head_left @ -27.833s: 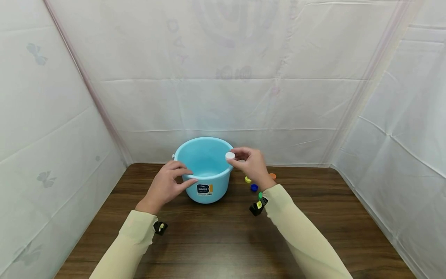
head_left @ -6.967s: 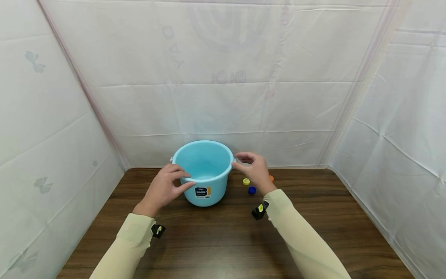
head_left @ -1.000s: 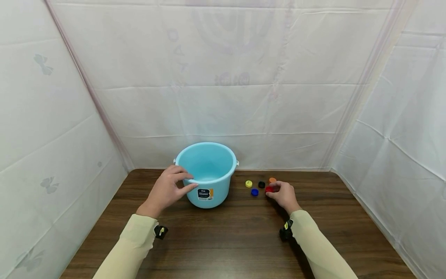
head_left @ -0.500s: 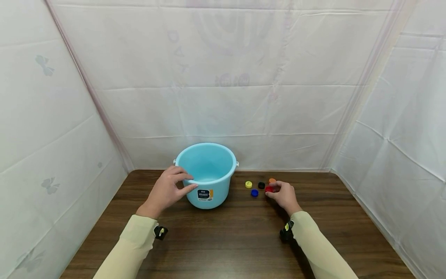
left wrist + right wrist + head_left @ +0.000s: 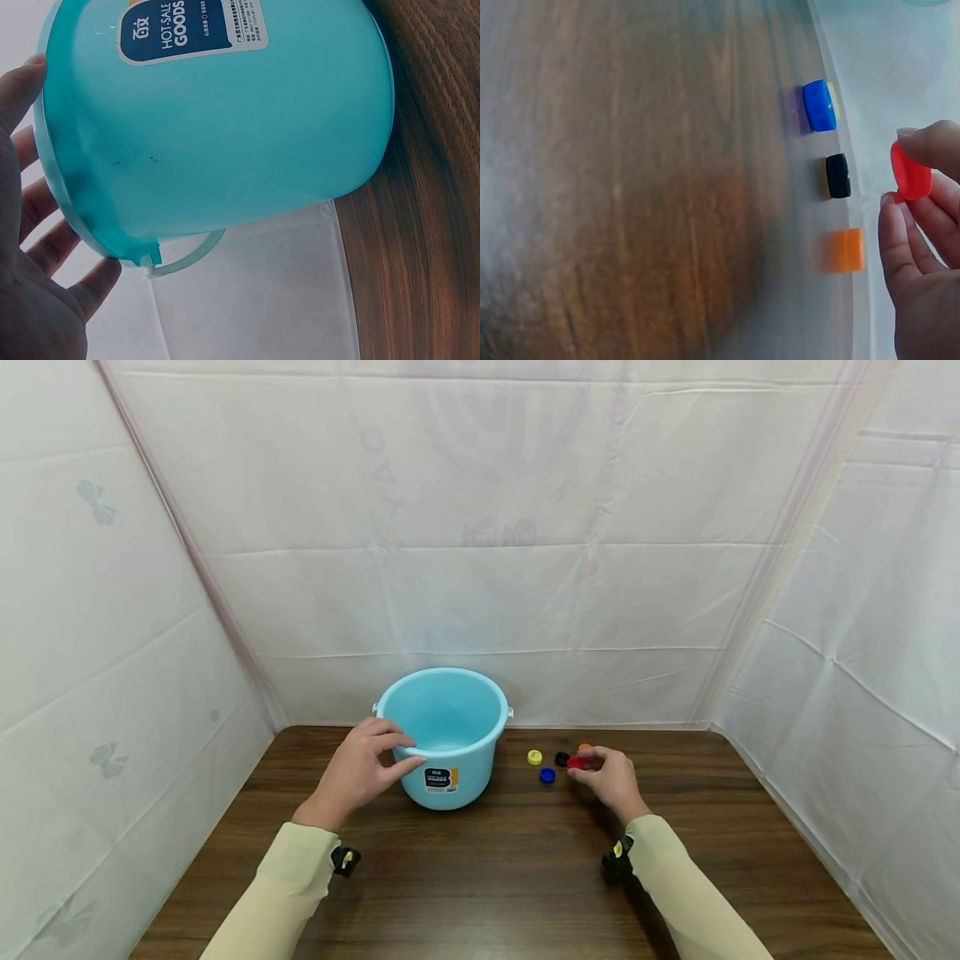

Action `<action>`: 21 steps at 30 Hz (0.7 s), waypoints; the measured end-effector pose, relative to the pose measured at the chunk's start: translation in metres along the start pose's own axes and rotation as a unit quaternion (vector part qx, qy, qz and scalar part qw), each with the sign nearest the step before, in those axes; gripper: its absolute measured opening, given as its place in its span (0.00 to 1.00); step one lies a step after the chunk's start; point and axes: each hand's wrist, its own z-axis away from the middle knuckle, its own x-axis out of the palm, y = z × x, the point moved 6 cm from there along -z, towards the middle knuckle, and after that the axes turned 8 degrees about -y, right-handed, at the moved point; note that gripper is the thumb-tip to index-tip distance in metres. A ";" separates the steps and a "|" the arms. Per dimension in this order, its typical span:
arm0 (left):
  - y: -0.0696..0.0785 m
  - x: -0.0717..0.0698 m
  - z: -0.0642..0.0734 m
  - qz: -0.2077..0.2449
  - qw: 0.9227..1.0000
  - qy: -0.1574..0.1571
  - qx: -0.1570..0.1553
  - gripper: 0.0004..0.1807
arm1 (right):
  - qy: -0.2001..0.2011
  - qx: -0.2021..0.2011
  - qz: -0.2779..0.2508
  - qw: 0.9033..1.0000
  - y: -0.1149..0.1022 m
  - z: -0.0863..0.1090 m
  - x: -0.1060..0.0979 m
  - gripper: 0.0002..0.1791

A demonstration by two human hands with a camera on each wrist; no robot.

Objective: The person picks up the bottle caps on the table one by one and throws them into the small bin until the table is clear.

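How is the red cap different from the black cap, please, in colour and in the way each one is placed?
The red cap is bright red, while the black cap is plain black. The right hand pinches the red cap between its fingers; it does not hold the black cap. The red cap is raised above the table, whereas the black cap lies on it. Both are small, round caps.

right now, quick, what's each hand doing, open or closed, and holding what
Left hand: closed, holding the light-blue plastic bucket.
Right hand: closed, pinching the red bottle cap between thumb and fingers.
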 end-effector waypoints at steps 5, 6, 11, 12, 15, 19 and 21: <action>0.000 0.000 0.000 -0.001 1.000 0.000 0.000 0.13 | 0.004 -0.002 -0.011 1.000 -0.005 0.000 0.000 0.19; 0.000 0.000 0.000 -0.001 1.000 0.000 -0.001 0.13 | 0.004 -0.003 -0.015 1.000 -0.006 0.000 0.000 0.19; -0.001 0.000 0.000 -0.001 1.000 0.000 -0.002 0.12 | 0.003 -0.006 -0.030 1.000 -0.013 0.001 0.000 0.18; -0.001 0.001 0.000 -0.001 1.000 0.000 -0.001 0.12 | 0.002 -0.008 -0.029 1.000 -0.014 0.002 0.000 0.18; -0.001 0.001 0.001 -0.001 1.000 0.003 0.000 0.13 | 0.002 -0.017 -0.024 1.000 -0.018 0.003 -0.001 0.18; -0.001 0.001 0.001 0.002 1.000 0.004 0.001 0.13 | 0.002 -0.032 -0.017 0.999 -0.022 0.004 -0.001 0.18; -0.001 0.001 0.001 0.004 1.000 0.003 0.000 0.13 | 0.002 -0.037 -0.016 0.999 -0.025 0.004 -0.002 0.18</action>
